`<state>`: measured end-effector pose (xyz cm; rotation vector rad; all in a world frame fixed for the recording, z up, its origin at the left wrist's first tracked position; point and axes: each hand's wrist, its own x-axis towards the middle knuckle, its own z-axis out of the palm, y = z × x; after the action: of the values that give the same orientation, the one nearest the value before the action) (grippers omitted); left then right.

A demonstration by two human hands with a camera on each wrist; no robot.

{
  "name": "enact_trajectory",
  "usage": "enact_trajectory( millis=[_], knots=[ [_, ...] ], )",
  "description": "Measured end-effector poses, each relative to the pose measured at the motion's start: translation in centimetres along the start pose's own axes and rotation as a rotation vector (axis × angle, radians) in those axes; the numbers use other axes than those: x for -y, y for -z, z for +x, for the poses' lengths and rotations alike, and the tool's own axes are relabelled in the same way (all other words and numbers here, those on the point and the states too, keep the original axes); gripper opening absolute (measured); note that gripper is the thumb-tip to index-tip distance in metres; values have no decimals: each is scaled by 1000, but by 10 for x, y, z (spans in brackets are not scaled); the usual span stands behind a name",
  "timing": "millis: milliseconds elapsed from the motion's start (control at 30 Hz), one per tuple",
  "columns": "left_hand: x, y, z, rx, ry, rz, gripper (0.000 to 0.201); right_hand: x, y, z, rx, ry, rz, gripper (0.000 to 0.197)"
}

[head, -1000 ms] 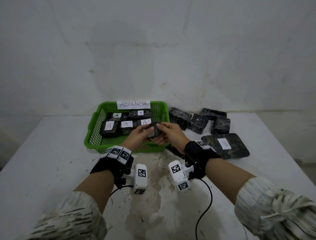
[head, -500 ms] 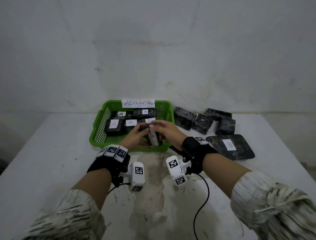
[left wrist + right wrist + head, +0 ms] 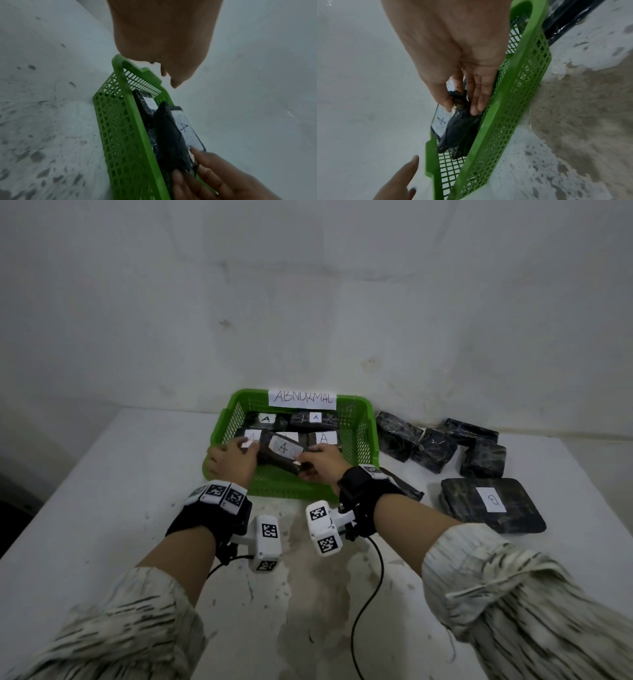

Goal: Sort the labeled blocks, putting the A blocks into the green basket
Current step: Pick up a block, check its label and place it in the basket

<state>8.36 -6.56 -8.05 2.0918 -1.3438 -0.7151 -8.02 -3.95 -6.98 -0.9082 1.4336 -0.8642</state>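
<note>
The green basket (image 3: 359, 419) marked ABNORMAL holds several dark blocks with white A labels. A further A block (image 3: 282, 455) lies tilted, label up, over the basket's near half. My right hand (image 3: 317, 462) pinches its right end between thumb and fingers (image 3: 447, 104). My left hand (image 3: 236, 458) hovers at the block's left end with its fingers straight, off the block in the left wrist view (image 3: 171, 79). The wrist views show the same block (image 3: 171, 135) (image 3: 457, 127) just inside the basket wall (image 3: 123, 135) (image 3: 505, 108).
Right of the basket lie several unlabelled dark blocks (image 3: 433, 450) and a flat block labelled B (image 3: 491, 505). Another dark block (image 3: 404, 487) lies under my right wrist. A white wall rises close behind. A cable (image 3: 363, 611) trails from the right wrist.
Both hands moved forward over the basket. The block turned label-up and went down into the basket. My left hand let go of it and its fingers straightened.
</note>
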Motion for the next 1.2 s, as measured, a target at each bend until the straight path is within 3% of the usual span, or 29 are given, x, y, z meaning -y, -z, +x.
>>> enact_trajectory(
  millis=[33,133,233,333,467,867,933,1033,1133,1167,1200],
  knots=[
    [4,3,5,-81,50,-15,44,2,-2,3,14,-11,-38,8],
    [16,7,19,-171,97,-7,61,3,-12,18,34,-58,-133,17],
    [25,4,35,-101,167,53,67,5,-24,33,41,-98,-179,17],
    [34,-1,48,-3,201,117,55,8,-36,46,68,-145,-223,11],
    [47,-1,56,94,177,79,46,9,-49,63,84,-191,-248,28],
    [46,-5,52,60,109,96,49,6,-62,70,176,-320,-143,42],
    [42,-4,47,4,126,151,53,7,-54,65,166,-264,-163,47],
    [33,-2,38,-28,140,264,62,9,-36,57,87,-45,-220,48],
    [10,-10,31,-260,28,221,53,13,-11,45,-34,162,-258,37],
    [0,-15,27,-242,-4,196,55,14,-2,41,-97,221,-260,32],
    [-10,-21,21,-139,-36,204,61,15,8,38,-162,271,-255,28]
  ],
)
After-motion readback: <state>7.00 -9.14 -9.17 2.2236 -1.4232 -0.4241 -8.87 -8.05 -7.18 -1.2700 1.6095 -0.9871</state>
